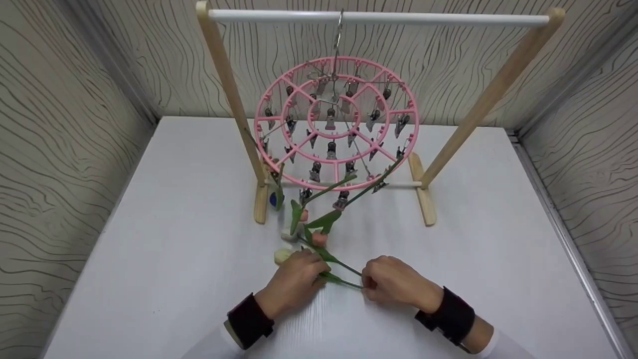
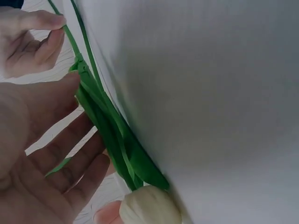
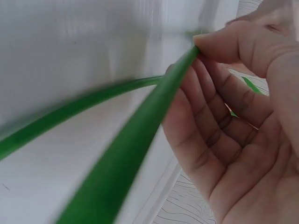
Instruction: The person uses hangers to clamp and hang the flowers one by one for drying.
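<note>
Artificial tulips lie on the white table before me. My left hand [image 1: 298, 276] holds the green leaves [image 2: 105, 123] of a white tulip [image 1: 282, 256], its thumb on the near side and fingers behind. My right hand [image 1: 396, 280] pinches a green stem [image 3: 180, 70] between thumb and fingers; a second stem [image 3: 79, 105] runs close beside it. Just beyond the left hand are a pink tulip [image 1: 319, 239], another pink bloom [image 1: 304, 215] and a whitish bloom [image 1: 290, 234], partly covered by leaves.
A pink round hanger [image 1: 335, 160] with several metal clips hangs from the white bar [image 1: 379, 18] of a wooden stand [image 1: 461, 112]. By the stand's left foot [image 1: 260, 204] is a dark blue object [image 1: 273, 199] with green around it. Patterned walls enclose the table [image 1: 169, 259].
</note>
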Action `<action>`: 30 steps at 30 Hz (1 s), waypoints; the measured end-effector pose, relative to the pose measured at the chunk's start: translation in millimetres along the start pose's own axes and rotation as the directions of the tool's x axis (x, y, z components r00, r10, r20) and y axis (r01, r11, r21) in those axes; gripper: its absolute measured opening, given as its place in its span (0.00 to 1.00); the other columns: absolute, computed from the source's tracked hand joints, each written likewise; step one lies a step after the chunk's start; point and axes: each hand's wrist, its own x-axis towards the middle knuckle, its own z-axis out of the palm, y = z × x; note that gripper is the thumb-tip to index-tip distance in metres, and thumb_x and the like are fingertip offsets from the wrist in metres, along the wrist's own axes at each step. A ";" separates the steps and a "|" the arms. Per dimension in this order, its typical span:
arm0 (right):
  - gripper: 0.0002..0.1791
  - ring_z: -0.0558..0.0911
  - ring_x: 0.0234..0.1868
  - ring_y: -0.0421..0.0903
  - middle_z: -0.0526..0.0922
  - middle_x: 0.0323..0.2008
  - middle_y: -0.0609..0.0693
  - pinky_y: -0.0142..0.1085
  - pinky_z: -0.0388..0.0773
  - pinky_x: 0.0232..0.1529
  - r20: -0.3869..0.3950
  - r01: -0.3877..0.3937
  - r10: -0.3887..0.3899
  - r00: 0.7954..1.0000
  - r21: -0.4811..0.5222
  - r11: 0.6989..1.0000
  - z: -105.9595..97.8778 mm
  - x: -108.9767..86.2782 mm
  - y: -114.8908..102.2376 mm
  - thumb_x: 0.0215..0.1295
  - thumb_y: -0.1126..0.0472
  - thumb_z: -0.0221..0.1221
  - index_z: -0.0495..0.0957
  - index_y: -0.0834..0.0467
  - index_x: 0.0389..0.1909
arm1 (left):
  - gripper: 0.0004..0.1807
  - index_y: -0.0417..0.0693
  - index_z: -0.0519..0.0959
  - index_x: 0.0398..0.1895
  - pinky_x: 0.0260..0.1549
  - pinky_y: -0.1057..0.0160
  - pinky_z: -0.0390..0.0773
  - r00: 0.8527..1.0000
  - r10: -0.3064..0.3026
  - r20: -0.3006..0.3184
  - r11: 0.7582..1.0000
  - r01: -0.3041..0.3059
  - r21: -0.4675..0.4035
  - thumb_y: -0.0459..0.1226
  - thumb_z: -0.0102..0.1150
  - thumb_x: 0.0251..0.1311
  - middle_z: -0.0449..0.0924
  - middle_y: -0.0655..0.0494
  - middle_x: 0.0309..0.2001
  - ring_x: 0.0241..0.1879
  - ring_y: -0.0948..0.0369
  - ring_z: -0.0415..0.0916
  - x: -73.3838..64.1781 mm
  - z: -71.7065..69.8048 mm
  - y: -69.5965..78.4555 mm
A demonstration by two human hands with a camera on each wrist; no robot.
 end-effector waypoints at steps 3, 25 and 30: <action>0.04 0.70 0.19 0.31 0.72 0.16 0.35 0.26 0.68 0.21 0.002 0.002 -0.002 1.000 -0.006 1.000 0.0 0.4 -0.1 0.45 0.62 0.65 0.79 0.51 0.18 | 0.08 0.54 0.83 0.31 0.39 0.62 0.72 1.000 0.017 0.017 0.998 -0.018 0.058 0.39 0.69 0.45 0.80 0.62 0.33 0.39 0.62 0.74 2.4 2.9 0.7; 0.06 0.72 0.24 0.30 0.75 0.26 0.37 0.22 0.69 0.24 -0.163 0.070 -0.072 0.984 -0.018 0.997 -16.7 -20.5 -22.6 0.55 0.56 0.64 0.81 0.49 0.34 | 0.05 0.52 0.84 0.26 0.35 0.67 0.74 0.999 0.031 0.005 0.985 -0.032 0.172 0.32 0.63 0.49 0.80 0.59 0.30 0.33 0.63 0.75 9.4 -10.1 -5.4; 0.03 0.73 0.25 0.28 0.77 0.26 0.35 0.19 0.70 0.25 -0.283 0.124 -0.103 0.954 0.056 0.991 -18.6 -26.4 -21.7 0.57 0.58 0.63 0.81 0.48 0.33 | 0.04 0.53 0.84 0.28 0.34 0.69 0.74 0.999 -0.023 -0.023 1.000 0.024 0.008 0.33 0.63 0.52 0.78 0.62 0.29 0.33 0.66 0.73 13.1 -26.3 -5.0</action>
